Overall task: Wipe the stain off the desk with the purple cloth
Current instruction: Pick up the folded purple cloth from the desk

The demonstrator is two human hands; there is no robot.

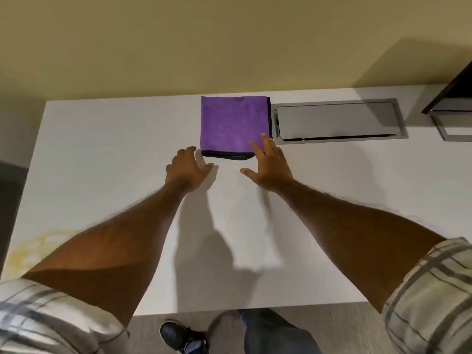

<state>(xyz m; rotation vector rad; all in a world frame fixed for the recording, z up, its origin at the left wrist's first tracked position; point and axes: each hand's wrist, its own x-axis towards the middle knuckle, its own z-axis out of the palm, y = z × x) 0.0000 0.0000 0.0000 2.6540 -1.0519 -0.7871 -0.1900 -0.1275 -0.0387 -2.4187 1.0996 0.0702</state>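
A folded purple cloth [231, 125] with a dark edge lies flat at the back of the white desk [115, 154], against the wall. A yellowish stain [33, 249] spreads over the desk's near left corner, partly hidden by my left arm. My left hand [187, 168] hovers just left of the cloth's near left corner, fingers spread, holding nothing. My right hand [269, 164] is at the cloth's near right corner, with its fingertips lying over the purple fabric, fingers apart and not closed on it.
A grey recessed cable box [337, 121] with a lid and a small red light is set into the desk right of the cloth. A dark object [452, 98] stands at the far right. The desk's near edge [255, 309] is above my shoes and the floor.
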